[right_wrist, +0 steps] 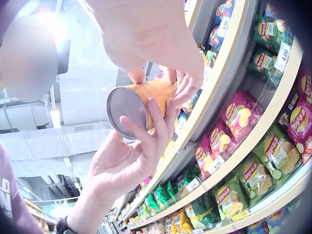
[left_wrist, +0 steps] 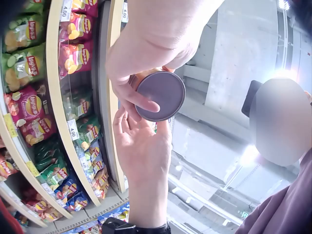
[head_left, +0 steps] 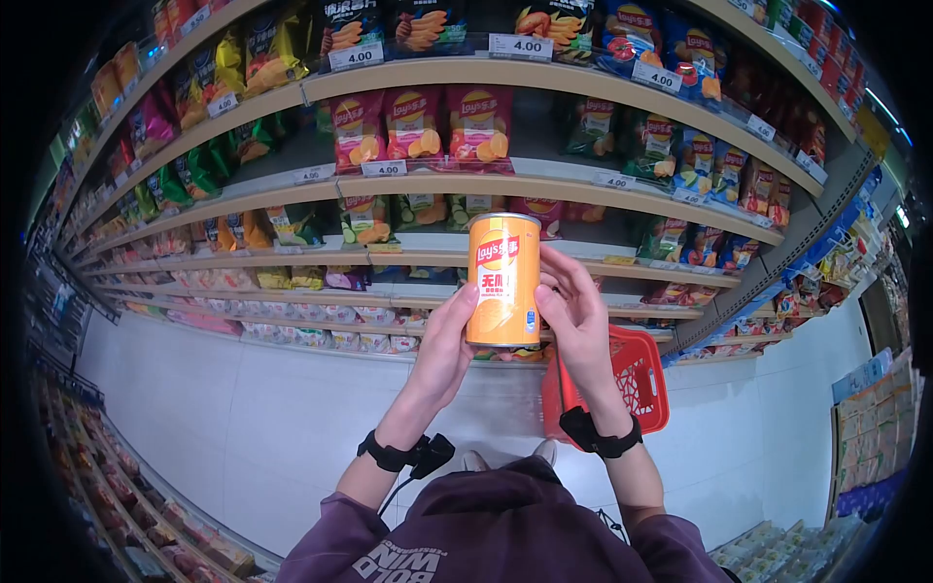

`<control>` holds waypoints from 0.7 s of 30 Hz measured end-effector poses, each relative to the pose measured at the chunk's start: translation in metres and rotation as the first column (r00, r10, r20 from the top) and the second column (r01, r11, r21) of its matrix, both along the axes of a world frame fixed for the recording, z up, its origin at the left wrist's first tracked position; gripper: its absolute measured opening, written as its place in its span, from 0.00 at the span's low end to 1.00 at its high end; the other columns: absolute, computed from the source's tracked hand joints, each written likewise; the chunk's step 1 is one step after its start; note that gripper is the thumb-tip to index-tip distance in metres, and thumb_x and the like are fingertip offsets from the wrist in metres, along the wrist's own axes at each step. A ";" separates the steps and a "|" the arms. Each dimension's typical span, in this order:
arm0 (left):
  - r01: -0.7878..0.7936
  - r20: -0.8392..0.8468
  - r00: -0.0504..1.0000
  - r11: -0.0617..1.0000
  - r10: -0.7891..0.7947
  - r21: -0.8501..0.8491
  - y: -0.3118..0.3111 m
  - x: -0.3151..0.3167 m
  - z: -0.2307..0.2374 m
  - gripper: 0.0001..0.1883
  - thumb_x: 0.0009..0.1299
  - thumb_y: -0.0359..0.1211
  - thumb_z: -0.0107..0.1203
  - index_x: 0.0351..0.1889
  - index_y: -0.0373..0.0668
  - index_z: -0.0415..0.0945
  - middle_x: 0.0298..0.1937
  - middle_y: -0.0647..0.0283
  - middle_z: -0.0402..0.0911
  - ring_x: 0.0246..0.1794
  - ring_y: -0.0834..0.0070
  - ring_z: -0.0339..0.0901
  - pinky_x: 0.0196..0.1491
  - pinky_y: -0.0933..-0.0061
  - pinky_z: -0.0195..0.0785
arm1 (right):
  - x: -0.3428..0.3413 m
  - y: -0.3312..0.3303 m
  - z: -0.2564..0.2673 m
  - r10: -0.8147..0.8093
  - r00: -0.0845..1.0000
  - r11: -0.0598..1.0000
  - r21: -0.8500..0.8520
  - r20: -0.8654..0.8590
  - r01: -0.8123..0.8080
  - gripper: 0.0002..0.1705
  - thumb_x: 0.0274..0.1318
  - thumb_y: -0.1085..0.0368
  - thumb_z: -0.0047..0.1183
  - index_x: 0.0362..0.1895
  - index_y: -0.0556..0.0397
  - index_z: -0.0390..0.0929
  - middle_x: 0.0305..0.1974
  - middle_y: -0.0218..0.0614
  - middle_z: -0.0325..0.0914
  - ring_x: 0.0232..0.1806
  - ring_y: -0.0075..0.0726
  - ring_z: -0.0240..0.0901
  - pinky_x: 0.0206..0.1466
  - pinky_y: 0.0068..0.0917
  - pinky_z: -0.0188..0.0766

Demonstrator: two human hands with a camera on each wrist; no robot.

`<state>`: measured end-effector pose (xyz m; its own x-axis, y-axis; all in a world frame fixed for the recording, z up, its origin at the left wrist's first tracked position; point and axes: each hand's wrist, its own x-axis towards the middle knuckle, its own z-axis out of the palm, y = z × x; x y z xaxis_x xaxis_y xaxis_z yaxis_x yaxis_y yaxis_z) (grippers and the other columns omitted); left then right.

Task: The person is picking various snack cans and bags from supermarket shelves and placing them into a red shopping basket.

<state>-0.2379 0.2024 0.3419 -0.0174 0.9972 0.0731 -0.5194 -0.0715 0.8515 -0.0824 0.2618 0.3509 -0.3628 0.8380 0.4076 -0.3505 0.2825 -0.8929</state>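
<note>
An orange crisp can (head_left: 503, 282) is off the shelf (head_left: 564, 185) and in both hands, upright in the head view with its printed front towards the wearer. The left hand (head_left: 442, 350) grips its lower left side, the thumb on the edge of the label and one finger reaching across the flat grey end (left_wrist: 163, 96). The right hand (head_left: 583, 325) holds the other side, thumb pressed near the label and fingers curled round behind. Both sets of fingers are closed only as far as the can's width allows.

The can is apart from the red basket (head_left: 665, 394), which sits on the floor (head_left: 292, 418) below the right hand; what the basket holds cannot be made out. The can's grey end looks intact; whether its top is sealed cannot be told. Pink crisp bags (head_left: 478, 126) stand on a shelf beyond.
</note>
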 end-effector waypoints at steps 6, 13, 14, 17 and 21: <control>0.008 0.024 1.000 1.000 -0.008 -0.013 -0.004 -0.007 -0.002 0.25 0.78 0.49 0.37 0.55 0.36 0.67 0.46 0.58 0.79 0.41 0.76 0.80 0.33 0.70 0.78 | -0.004 -0.006 0.000 0.000 1.000 0.998 -0.059 0.009 0.001 0.29 0.60 0.69 0.56 0.64 0.62 0.62 0.59 0.40 0.67 0.54 0.25 0.67 0.53 0.22 0.70; 0.012 -0.018 1.000 1.000 -0.012 0.003 -0.007 -0.013 -0.005 0.25 0.78 0.49 0.37 0.58 0.36 0.66 0.48 0.59 0.78 0.44 0.77 0.79 0.38 0.71 0.77 | -0.008 -0.006 -0.001 -0.030 0.999 0.999 0.014 0.035 0.030 0.28 0.60 0.70 0.55 0.63 0.62 0.64 0.61 0.39 0.67 0.54 0.26 0.67 0.52 0.22 0.71; 0.014 -0.042 0.999 1.000 -0.014 0.007 -0.008 -0.014 -0.005 0.26 0.79 0.48 0.38 0.59 0.35 0.66 0.50 0.60 0.78 0.46 0.78 0.78 0.42 0.72 0.77 | -0.009 -0.007 -0.001 -0.034 0.999 0.999 0.028 0.040 0.032 0.28 0.60 0.70 0.55 0.63 0.62 0.64 0.61 0.40 0.67 0.54 0.26 0.67 0.52 0.22 0.71; -0.136 -0.204 0.966 0.984 0.157 0.111 -0.005 -0.011 -0.007 0.27 0.79 0.46 0.40 0.66 0.34 0.61 0.55 0.60 0.76 0.54 0.79 0.74 0.56 0.74 0.68 | -0.010 -0.008 -0.001 -0.022 1.000 1.000 -0.001 0.016 0.022 0.29 0.59 0.71 0.55 0.64 0.63 0.63 0.62 0.40 0.67 0.54 0.27 0.68 0.53 0.23 0.71; -0.184 -0.294 0.927 0.965 0.234 0.187 -0.004 -0.014 -0.009 0.28 0.78 0.45 0.41 0.68 0.34 0.58 0.59 0.60 0.73 0.57 0.79 0.72 0.55 0.75 0.69 | -0.010 -0.011 -0.003 -0.025 0.999 0.999 0.022 0.025 0.025 0.29 0.59 0.72 0.55 0.64 0.63 0.63 0.62 0.42 0.67 0.58 0.30 0.68 0.54 0.24 0.71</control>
